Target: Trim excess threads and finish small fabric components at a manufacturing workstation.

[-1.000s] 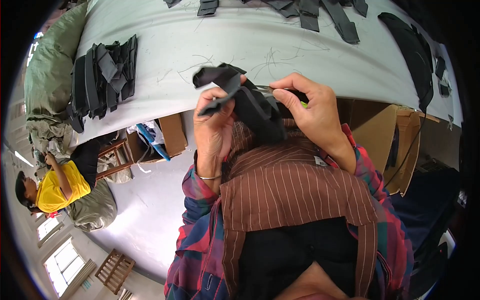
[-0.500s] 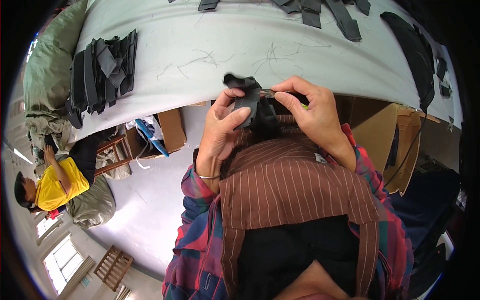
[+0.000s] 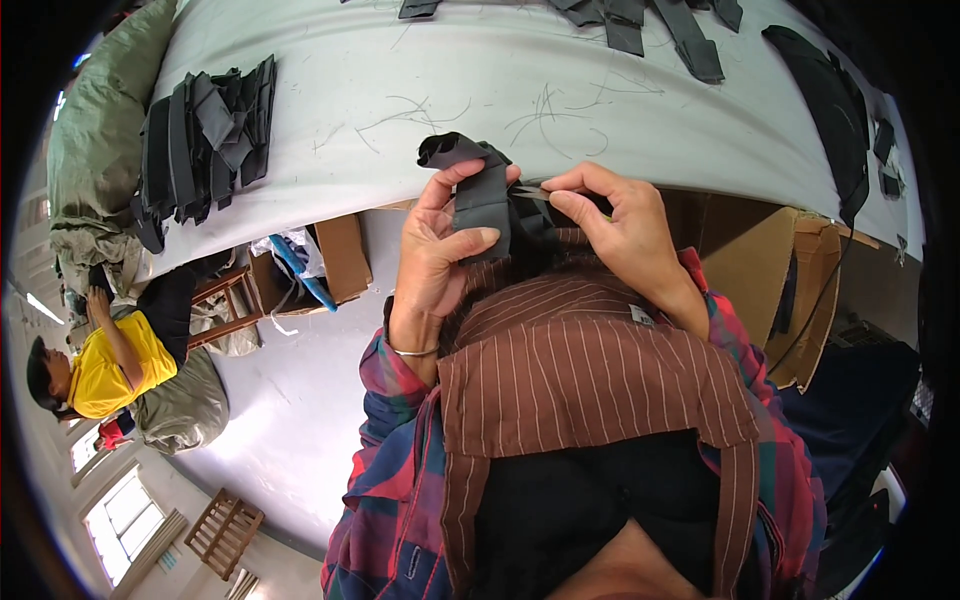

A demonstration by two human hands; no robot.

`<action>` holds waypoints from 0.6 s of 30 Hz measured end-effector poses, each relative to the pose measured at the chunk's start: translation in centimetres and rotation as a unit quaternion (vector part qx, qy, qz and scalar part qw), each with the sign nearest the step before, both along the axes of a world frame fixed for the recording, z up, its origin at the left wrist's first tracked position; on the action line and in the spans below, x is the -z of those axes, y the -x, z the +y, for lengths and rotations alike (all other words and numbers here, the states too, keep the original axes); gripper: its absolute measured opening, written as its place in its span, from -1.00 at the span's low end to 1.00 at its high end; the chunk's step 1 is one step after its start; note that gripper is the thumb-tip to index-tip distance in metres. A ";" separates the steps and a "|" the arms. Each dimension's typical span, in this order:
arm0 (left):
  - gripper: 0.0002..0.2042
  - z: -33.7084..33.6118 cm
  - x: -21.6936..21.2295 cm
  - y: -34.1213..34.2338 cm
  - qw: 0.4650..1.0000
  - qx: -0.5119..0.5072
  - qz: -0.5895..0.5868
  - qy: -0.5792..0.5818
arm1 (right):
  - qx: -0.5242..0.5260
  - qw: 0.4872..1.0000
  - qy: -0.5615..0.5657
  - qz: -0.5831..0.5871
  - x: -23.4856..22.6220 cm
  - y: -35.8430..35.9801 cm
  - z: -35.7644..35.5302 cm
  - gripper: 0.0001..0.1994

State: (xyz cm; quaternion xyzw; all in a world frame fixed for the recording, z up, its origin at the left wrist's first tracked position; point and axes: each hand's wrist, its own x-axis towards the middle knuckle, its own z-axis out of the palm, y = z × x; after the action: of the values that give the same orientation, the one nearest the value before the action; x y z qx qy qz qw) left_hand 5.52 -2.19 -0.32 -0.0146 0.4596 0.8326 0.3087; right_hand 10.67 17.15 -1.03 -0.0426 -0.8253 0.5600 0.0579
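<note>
At the near edge of the white-covered table, my left hand (image 3: 437,250) pinches a dark grey fabric strip (image 3: 482,205) between thumb and fingers. The strip's upper end curls over above the fingertips, and its lower part hangs against the brown striped apron (image 3: 590,370). My right hand (image 3: 628,225) is closed around small metal thread snips (image 3: 533,192), mostly hidden in the palm. Their narrow blades point left, close beside the strip; whether they touch it I cannot tell.
A pile of dark fabric strips (image 3: 205,145) lies on the table's left, with more strips (image 3: 690,45) at the far side. Loose threads (image 3: 540,110) are scattered mid-table. Cardboard boxes (image 3: 745,270) stand below the edge. A co-worker in yellow (image 3: 125,365) sits at left.
My left hand has moved slightly left and turned the strip, so more of its flat face shows and the curled end sits further left. The snips stay beside it.
</note>
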 end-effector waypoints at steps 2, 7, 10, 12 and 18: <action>-0.40 0.1 0.0 0.0 1.000 0.007 0.010 0.012 | 0.008 1.000 -0.010 0.005 -0.2 0.1 -0.1 -0.86; -0.42 0.3 0.0 -0.1 0.998 0.015 0.037 0.041 | 0.020 0.998 -0.053 0.032 -0.7 0.2 -0.3 -0.88; -0.43 0.4 -0.1 -0.1 0.999 0.011 0.033 0.031 | 0.017 0.987 -0.122 0.103 -0.9 0.3 -0.3 -0.89; -0.43 0.3 -0.1 -0.1 0.999 0.012 0.036 0.037 | 0.012 0.981 -0.147 0.125 -0.9 0.3 -0.2 -0.89; -0.43 0.4 0.1 0.0 0.998 0.016 0.049 0.045 | -0.001 0.976 -0.169 0.139 -0.8 0.3 -0.2 -0.90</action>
State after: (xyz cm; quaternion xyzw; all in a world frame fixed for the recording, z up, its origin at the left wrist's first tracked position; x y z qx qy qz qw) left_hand 5.56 -1.82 -0.42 0.0194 0.5115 0.8057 0.2981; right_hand 10.34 16.93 -0.19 0.0465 -0.8922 0.4126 0.1779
